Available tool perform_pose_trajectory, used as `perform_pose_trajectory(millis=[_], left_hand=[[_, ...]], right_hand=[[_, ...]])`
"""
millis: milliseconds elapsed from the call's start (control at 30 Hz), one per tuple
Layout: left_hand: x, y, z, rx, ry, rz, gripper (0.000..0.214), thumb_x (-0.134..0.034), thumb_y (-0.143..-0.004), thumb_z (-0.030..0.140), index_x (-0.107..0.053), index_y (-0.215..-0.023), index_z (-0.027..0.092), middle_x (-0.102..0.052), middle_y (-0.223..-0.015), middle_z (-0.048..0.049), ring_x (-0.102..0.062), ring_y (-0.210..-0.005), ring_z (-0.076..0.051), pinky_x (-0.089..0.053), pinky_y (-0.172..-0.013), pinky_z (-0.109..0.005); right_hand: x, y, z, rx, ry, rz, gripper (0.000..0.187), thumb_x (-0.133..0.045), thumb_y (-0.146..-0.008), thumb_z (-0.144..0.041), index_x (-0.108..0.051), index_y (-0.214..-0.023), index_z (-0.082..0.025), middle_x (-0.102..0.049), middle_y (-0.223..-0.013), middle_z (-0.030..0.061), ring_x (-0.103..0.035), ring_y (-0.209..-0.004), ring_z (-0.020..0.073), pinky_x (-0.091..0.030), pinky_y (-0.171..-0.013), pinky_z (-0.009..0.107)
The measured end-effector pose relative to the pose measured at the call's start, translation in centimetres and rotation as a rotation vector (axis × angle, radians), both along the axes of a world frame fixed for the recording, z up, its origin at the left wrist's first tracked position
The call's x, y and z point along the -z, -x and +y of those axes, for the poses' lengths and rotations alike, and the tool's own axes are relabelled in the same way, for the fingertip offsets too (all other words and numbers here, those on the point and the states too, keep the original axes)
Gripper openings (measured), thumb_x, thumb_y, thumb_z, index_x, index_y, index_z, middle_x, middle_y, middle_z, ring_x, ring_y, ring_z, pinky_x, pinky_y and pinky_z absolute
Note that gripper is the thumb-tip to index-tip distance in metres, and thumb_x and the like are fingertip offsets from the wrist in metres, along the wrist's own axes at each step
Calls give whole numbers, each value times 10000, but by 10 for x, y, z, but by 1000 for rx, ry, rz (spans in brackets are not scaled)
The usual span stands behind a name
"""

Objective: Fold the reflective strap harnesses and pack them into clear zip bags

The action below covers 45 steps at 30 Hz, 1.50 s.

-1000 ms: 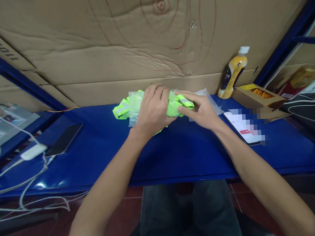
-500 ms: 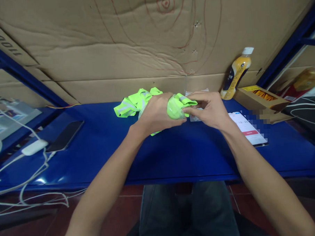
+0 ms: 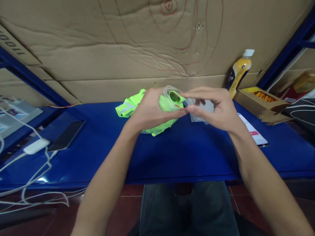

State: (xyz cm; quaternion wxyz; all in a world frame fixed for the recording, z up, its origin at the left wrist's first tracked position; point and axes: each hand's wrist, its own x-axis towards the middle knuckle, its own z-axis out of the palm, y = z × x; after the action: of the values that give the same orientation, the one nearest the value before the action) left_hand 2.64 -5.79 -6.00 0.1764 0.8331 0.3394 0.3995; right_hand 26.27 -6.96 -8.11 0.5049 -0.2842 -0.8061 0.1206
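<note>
A bunched neon-green reflective vest [image 3: 129,104] with silver strips rests at the back of the blue table. My left hand [image 3: 153,109] is wrapped around part of it, together with a clear plastic piece whose round rim [image 3: 170,89] encircles the rolled green fabric. At that rim, my right hand [image 3: 211,105] is closed at the edge of the fabric, its thumb tip close to my left fingertips. A thin red line crosses the plastic there. Behind and below my right hand lies a translucent plastic sheet or bag [image 3: 198,117], partly hidden.
A yellow drink bottle [image 3: 237,74] and an open cardboard box [image 3: 261,104] stand at the back right. A lit phone [image 3: 254,133] lies near my right wrist. To the left are a dark phone [image 3: 66,136], a white adapter [image 3: 36,146] and cables. Cardboard [image 3: 118,57] walls the back.
The clear rim has come into view around the rolled fabric. My right hand has shifted slightly right, and more of the translucent plastic beneath it shows. My left hand still grips the vest.
</note>
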Motion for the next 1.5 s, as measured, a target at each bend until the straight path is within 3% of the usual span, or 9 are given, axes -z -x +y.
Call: perform_pose_trajectory(millis=[100, 167, 367, 600, 800, 933, 1067, 1300, 1500], left_hand=[[-2, 1, -2, 166, 191, -78, 467, -927, -837, 640, -788, -959, 211, -790, -992, -85, -775, -976, -315, -632, -819, -435], [4, -1, -1, 245, 315, -98, 462, -917, -846, 656, -796, -936, 219, -793, -987, -88, -787, -989, -323, -644, -818, -444], [25, -11, 15, 351, 470, -208, 467, -899, -861, 670, -810, -961, 223, -817, -999, -82, -802, -1034, -296, -651, -927, -431], [28, -10, 13, -9, 416, -210, 601, -840, -879, 775, -802, -948, 179, -793, -948, -71, -737, -898, -229, -573, -782, -323], [57, -11, 17, 203, 529, -372, 666, -692, -970, 843, -768, -863, 190, -744, -809, -48, -687, -766, -183, -527, -677, -273], [70, -10, 27, 210, 622, -500, 618, -737, -963, 808, -800, -948, 193, -777, -877, -54, -698, -745, -181, -553, -687, -279], [74, -10, 33, 94, 526, -661, 621, -797, -902, 817, -752, -827, 203, -706, -753, -24, -653, -686, -180, -542, -675, -293], [83, -20, 27, -67, 150, -680, 671, -699, -965, 854, -664, -754, 217, -640, -775, -27, -566, -734, -178, -492, -711, -313], [98, -22, 38, 58, 383, -847, 614, -719, -965, 829, -752, -883, 222, -750, -874, -60, -696, -823, -222, -591, -768, -343]], right_hand=[[-4, 8, -6, -50, -43, -86, 302, -861, -941, -625, -897, -1046, -344, -849, -1057, 15, -715, -1148, 306, -569, -1024, 514], [-3, 14, -6, -126, 14, -149, 319, -935, -865, -621, -877, -958, -322, -829, -1025, 19, -703, -1197, 313, -577, -1039, 497], [-5, 15, 2, -230, 242, -347, 385, -897, -898, -618, -789, -910, -248, -748, -945, -9, -647, -841, 192, -534, -786, 337], [-3, 6, 21, -150, 352, -279, 720, -720, -944, -838, -499, -669, -211, -417, -694, -20, -358, -667, 128, -280, -598, 305], [3, 2, 38, -310, 536, -341, 836, -552, -969, -945, -384, -596, -216, -302, -636, -25, -267, -616, 115, -229, -552, 293], [8, 11, 38, -209, 443, -126, 751, -699, -928, -883, -597, -610, -211, -498, -615, -12, -434, -630, 130, -389, -601, 290], [19, 21, 37, 25, 233, 311, 585, -911, -787, -785, -828, -994, -244, -795, -1041, 51, -694, -931, 202, -567, -865, 347], [41, 30, 44, -78, 653, 500, 543, -1084, -569, -631, -781, -693, -197, -684, -704, 2, -537, -655, 119, -394, -612, 268], [45, 25, 49, -118, 815, 694, 537, -1123, -477, -585, -834, -744, -219, -755, -779, 7, -616, -707, 124, -470, -675, 259]])
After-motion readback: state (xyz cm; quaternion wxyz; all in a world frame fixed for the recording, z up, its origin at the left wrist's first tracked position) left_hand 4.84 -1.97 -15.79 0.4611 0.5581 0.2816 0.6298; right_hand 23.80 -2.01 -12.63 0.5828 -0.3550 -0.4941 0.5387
